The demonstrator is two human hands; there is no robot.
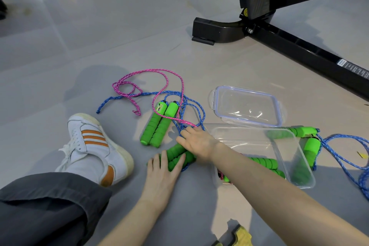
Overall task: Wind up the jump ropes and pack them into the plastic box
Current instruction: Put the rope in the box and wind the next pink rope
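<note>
Head view: a person sits on the grey floor [60, 86]; every task thing lies on it.
Plastic box [239, 128]: clear, open, upright. Inside lie green foam handles [265, 163], long axis along the box, with a small bit of pink rope at its near left corner.
Lid [246, 106]: clear with a bluish rim, flat on the floor just beyond the box.
Held handles [177, 156]: two green ribbed foam grips side by side, just left of the box, free ends pointing far-left.
Left hand [163, 168]: fingers straight and a little spread, resting on these grips.
Right hand [196, 141]: its arm crosses over the box; fingers stretched, close together, on the same grips and touching the blue rope [127, 96]. Thumb hidden.
Free pair [157, 126]: two green grips touching, black caps at the far end, long axis near-left to far-right.
Pink rope [149, 78]: loose loops beyond this pair, crossing the blue rope.
Third rope [339, 146]: blue, unwound, with green grips right of the box.
</note>
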